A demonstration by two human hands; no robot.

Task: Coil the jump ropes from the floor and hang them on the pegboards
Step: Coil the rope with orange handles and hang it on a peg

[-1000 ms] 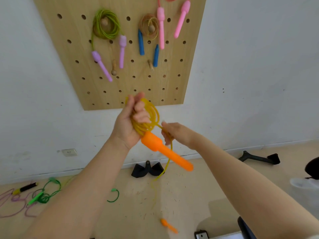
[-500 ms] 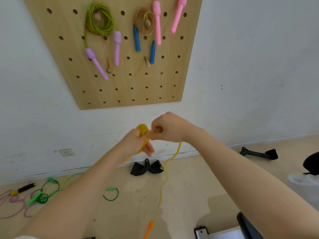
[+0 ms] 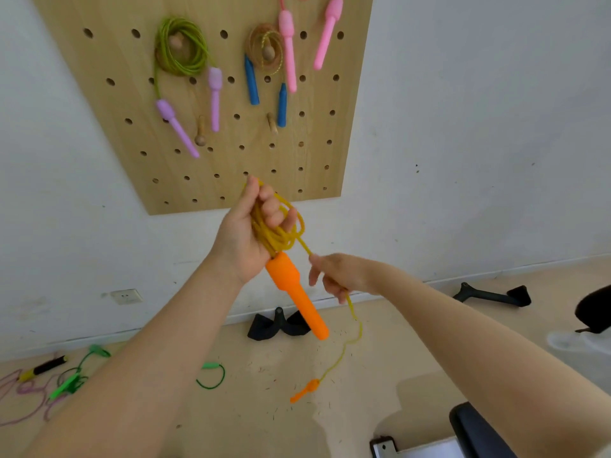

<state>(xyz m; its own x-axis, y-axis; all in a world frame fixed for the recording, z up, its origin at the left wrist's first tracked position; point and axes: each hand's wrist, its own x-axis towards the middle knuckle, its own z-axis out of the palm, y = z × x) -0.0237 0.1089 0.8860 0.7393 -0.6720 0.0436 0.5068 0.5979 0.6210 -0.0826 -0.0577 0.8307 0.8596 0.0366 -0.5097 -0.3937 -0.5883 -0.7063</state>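
My left hand point(image 3: 246, 233) grips a coil of yellow rope point(image 3: 281, 231) in front of the wall; one orange handle point(image 3: 296, 294) hangs down from the coil. To its right, my right hand point(image 3: 337, 274) pinches the free strand of the same rope. That strand trails down to the second orange handle point(image 3: 305, 390) just above the floor. The wooden pegboard point(image 3: 231, 173) hangs on the wall above. On it hang a green rope with purple handles point(image 3: 180, 47), a brown rope with blue handles point(image 3: 264, 49) and pink handles point(image 3: 287, 47).
Bare pegs point(image 3: 200, 133) stick out low on the board. On the floor at left lie a green rope point(image 3: 77, 375), a purple rope point(image 3: 26, 396) and a yellow-black handle point(image 3: 43, 366). Black parts point(image 3: 281, 325) lie by the wall, and a black chair edge point(image 3: 476, 431) is at bottom right.
My left hand has risen again with the coil, and the orange handle swung back into sight. My right hand moved down and right along the strand. The far handle lifted off the floor.
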